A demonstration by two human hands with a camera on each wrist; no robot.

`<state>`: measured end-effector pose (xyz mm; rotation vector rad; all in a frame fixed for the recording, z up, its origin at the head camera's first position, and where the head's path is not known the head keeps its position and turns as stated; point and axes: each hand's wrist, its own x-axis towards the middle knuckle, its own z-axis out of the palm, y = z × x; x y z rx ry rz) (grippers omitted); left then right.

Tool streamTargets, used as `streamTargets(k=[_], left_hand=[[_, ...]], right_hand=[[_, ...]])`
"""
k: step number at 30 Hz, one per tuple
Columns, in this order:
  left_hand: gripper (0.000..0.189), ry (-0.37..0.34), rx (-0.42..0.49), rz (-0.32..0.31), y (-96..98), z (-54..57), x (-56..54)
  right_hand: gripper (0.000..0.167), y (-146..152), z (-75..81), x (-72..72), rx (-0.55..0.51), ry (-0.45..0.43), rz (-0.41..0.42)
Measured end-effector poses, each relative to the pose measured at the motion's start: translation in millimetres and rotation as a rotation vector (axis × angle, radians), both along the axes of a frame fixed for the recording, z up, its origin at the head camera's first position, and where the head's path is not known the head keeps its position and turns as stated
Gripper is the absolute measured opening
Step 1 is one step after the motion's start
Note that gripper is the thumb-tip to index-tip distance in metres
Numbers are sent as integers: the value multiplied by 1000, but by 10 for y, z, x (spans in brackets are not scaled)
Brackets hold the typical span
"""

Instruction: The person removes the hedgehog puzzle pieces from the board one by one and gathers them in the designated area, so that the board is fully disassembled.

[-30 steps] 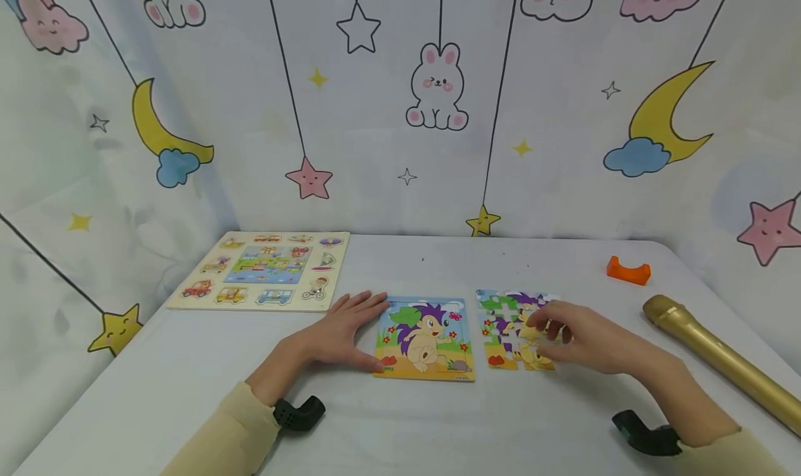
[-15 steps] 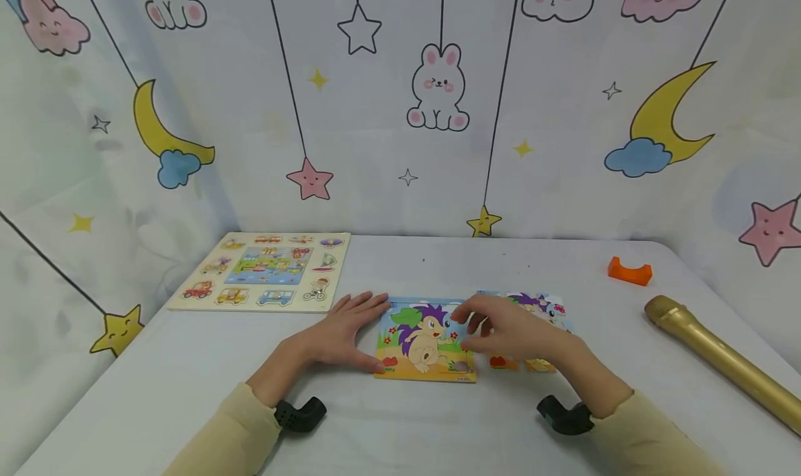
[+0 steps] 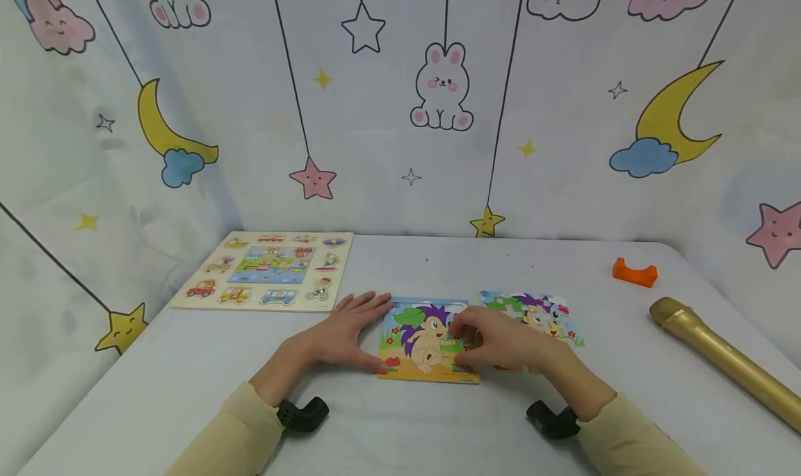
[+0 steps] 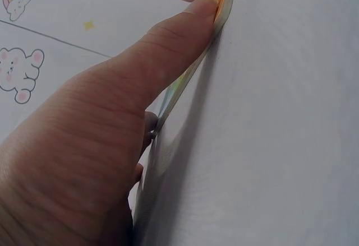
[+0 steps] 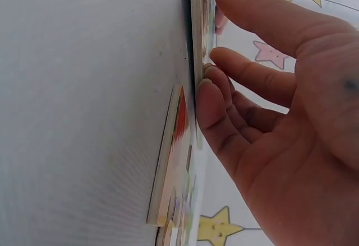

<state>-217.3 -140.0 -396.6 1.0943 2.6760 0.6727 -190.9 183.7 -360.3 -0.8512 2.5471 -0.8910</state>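
Observation:
A hedgehog picture puzzle board (image 3: pixel 418 340) lies on the table in front of me. My left hand (image 3: pixel 341 333) rests at its left side, fingers spread, the thumb on the near left corner; the left wrist view shows the thumb (image 4: pixel 179 36) against the board's edge. Over the right part of the board is my right hand (image 3: pixel 497 337), its fingers loosely bent. In the right wrist view its fingertips (image 5: pixel 221 52) meet the board's face and edge, spaced apart, with no piece visible between them. Partly hidden behind this hand lies a partly joined hedgehog jigsaw (image 3: pixel 544 310).
A vehicle puzzle board (image 3: pixel 269 271) lies at the back left. Toward the right are an orange holder (image 3: pixel 635 273) and a gold microphone (image 3: pixel 726 354). A cartoon-printed cloth (image 3: pixel 375 121) hangs behind the table (image 3: pixel 388 434).
My right hand has moved left from the partly joined jigsaw onto the right part of the hedgehog board, and has lowered to touch it. My left hand has stayed in place.

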Motion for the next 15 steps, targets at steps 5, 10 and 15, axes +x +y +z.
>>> streamTargets(k=[5,10,15], left_hand=[[105,3,-6,3,-1,-5,2],[106,4,-4,3,-6,-9,1],[106,13,-4,0,-1,-8,-7]], right_hand=[[28,-32,-3,17,39,0,-20],[26,-49,21,39,31,1,-1],[23,-29,37,45,5,-8,-2]])
